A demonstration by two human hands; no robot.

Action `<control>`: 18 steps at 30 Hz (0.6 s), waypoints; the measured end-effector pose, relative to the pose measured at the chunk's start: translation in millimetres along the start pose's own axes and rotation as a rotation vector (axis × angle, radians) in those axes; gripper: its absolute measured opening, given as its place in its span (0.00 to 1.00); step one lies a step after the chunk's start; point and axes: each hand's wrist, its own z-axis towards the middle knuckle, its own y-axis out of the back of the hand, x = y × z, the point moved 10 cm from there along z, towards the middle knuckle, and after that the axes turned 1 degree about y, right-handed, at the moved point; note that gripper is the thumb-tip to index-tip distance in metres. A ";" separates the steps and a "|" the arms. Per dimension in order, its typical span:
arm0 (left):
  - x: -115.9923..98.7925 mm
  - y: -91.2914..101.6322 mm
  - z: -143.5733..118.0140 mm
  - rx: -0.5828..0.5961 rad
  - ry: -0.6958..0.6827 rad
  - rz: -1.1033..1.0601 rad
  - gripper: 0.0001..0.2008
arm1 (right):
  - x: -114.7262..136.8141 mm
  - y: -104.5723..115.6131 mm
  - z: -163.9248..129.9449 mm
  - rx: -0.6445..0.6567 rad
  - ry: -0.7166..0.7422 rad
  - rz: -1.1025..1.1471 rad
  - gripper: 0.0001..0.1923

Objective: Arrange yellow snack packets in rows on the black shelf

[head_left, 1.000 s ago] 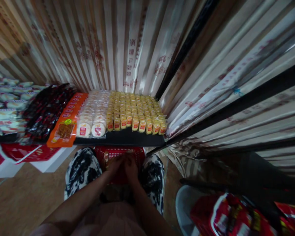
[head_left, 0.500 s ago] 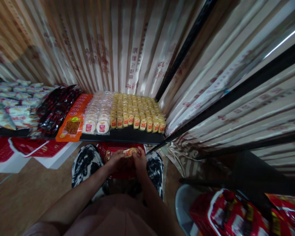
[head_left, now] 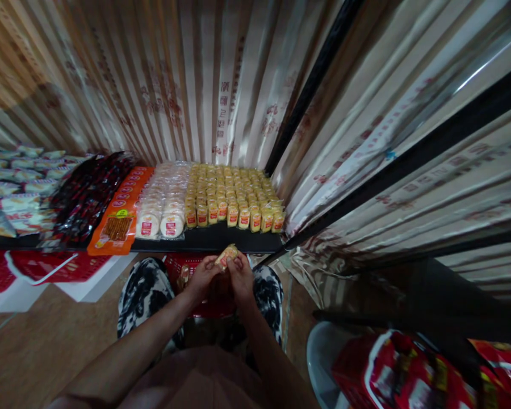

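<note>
My left hand (head_left: 202, 277) and my right hand (head_left: 239, 275) together hold one small yellow snack packet (head_left: 226, 255) just below the front edge of a black shelf (head_left: 221, 241). Both hands hover over a red basket (head_left: 187, 267) between my knees. On the shelf just ahead stand several rows of the same yellow packets (head_left: 232, 196), with round white wrapped cakes (head_left: 162, 199) to their left.
Orange snack bags (head_left: 119, 213), dark red packets (head_left: 85, 193) and pale bags (head_left: 12, 182) fill the shelf's left part. More red baskets (head_left: 42, 267) sit below. A white tub (head_left: 319, 355) with red bags (head_left: 400, 372) stands at lower right. Striped curtains hang behind.
Both hands have risen out of the red basket, lifting a yellow packet up toward the shelf's front edge.
</note>
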 end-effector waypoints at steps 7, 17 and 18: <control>-38.6 -2.2 21.7 -0.055 -0.257 0.462 0.13 | 23.3 -4.1 17.6 0.154 0.048 -0.043 0.22; -73.2 -20.3 54.8 -0.122 -0.387 0.642 0.09 | 57.4 4.3 55.6 0.075 0.348 -0.344 0.20; -76.6 -21.5 57.7 -0.150 -0.398 0.643 0.09 | 64.3 7.5 59.3 0.036 0.391 -0.399 0.20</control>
